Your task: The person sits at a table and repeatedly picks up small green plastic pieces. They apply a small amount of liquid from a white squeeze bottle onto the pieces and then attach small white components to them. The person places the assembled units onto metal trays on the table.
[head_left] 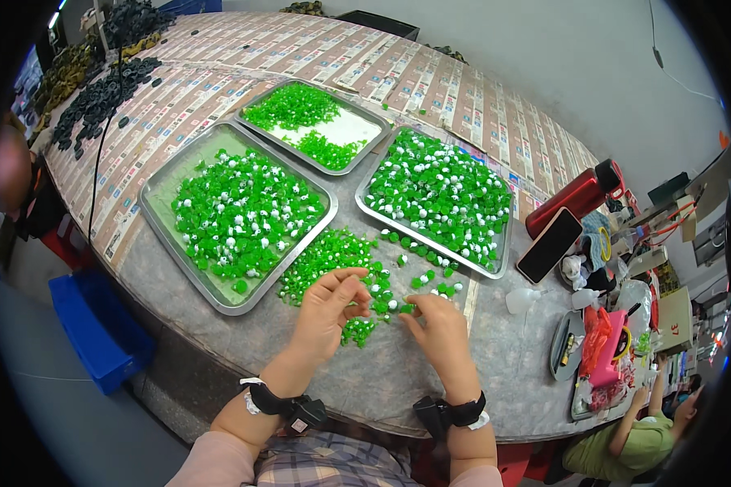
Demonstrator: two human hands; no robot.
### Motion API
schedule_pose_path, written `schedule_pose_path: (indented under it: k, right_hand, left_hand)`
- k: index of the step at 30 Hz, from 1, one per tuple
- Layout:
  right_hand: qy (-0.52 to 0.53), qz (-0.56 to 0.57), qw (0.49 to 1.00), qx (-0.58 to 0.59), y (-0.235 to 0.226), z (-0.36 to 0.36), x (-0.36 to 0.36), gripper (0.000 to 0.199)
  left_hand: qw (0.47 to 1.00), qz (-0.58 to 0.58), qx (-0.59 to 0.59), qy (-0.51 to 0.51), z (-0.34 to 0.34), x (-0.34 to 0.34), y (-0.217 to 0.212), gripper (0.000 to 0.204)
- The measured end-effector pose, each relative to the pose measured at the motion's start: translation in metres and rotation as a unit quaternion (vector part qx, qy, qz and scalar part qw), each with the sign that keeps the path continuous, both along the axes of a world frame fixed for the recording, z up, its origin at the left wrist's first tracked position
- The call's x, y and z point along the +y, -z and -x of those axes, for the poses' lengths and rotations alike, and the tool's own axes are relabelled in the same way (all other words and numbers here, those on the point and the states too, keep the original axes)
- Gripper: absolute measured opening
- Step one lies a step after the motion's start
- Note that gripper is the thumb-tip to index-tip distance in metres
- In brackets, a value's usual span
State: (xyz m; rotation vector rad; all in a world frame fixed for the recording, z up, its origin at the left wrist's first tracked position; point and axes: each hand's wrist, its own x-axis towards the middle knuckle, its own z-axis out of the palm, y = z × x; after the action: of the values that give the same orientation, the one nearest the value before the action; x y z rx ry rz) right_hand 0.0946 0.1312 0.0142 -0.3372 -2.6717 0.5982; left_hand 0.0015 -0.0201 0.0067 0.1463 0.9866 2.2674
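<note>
My left hand (333,307) is closed, its fingers curled and thumb drawn in above a pile of small green pieces (329,256); whatever it may hold is too small to make out. Just to its right, my right hand (440,329) pinches a small green plastic piece (406,308) between thumb and fingertips. Loose green-and-white pieces (430,280) lie beyond both hands. A metal tray (158,191) heaped with green and white pieces stands to the left, and a second full tray (499,264) to the right.
A third metal tray (374,134) with smaller green pieces sits farther back. On the right are a phone (549,245), a red flask (567,201) and a pink container (609,351). Dark rings (110,93) lie far left. A blue bin (97,325) stands below; another person (625,442) sits lower right.
</note>
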Motion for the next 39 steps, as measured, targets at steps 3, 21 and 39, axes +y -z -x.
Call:
schedule_pose_path:
  k: [3, 21, 39]
  right_hand:
    - [0.013, -0.054, 0.998, 0.027, 0.001, 0.000, 0.009, 0.015]
    - [-0.033, 0.192, 0.981, 0.025, -0.027, 0.011, 0.004, 0.012]
    - [0.313, 0.168, 0.883, 0.305, -0.002, -0.080, 0.125, 0.034]
  left_hand:
    - [1.000, 0.015, 0.003, 0.004, -0.001, 0.001, -0.001, 0.020]
    - [0.986, 0.038, 0.033, 0.156, -0.006, 0.004, 0.004, 0.027]
    - [0.978, 0.008, -0.083, 0.193, -0.012, 0.013, 0.010, 0.015]
